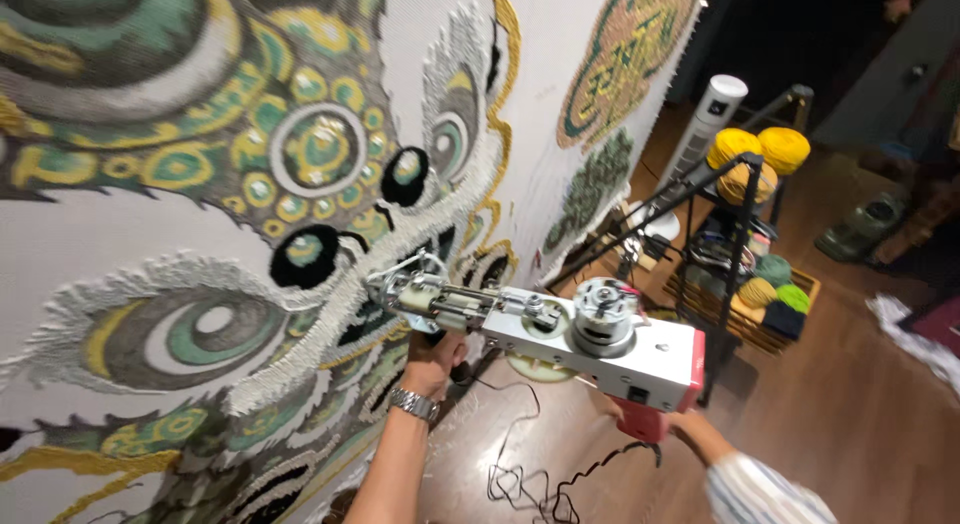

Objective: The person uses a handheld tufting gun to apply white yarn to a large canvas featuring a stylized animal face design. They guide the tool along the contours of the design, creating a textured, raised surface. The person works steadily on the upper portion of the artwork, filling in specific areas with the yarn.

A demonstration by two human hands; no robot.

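Both hands grip the tufting gun (560,334). Left hand (437,356), wristwatch (414,404) on the wrist, clasps the front handle under the metal nose, probably to steady it against the cloth. Right hand (665,424) wraps the red rear grip, mostly hidden behind the gun body. Needle tip touches the stretched tufting cloth (250,204) at a white looped outline, among green and yellow eye motifs. Black cord (530,474) trails to the wooden floor (850,414). Beyond: black rack (735,234) carrying yellow yarn cones (760,149).
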